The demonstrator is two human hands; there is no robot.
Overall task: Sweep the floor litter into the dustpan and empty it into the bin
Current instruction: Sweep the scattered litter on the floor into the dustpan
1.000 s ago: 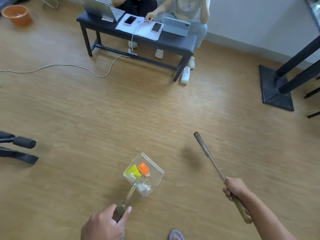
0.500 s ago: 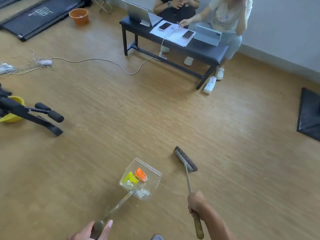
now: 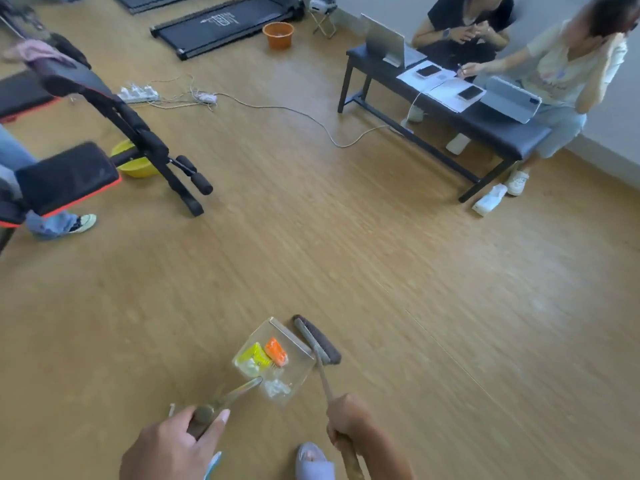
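Two hands, dustpan [image 3: 294,344] rim beside broom [image 3: 320,341] head, open floor [image 3: 415,271] ahead

Bright, even daylight; soft faint shadows; motion blur throughout; wide-angle bending at edges.

The clear dustpan [image 3: 294,370] sat near, holding yellow, orange and white litter [image 3: 265,356]. The dark broom head [image 3: 320,341] lay just right of it. An orange bin [image 3: 278,35] stood far.

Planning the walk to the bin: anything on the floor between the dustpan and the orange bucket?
In the head view, only bare wood floor lies between the dustpan and the orange bucket; the cable crosses that line near the bucket.
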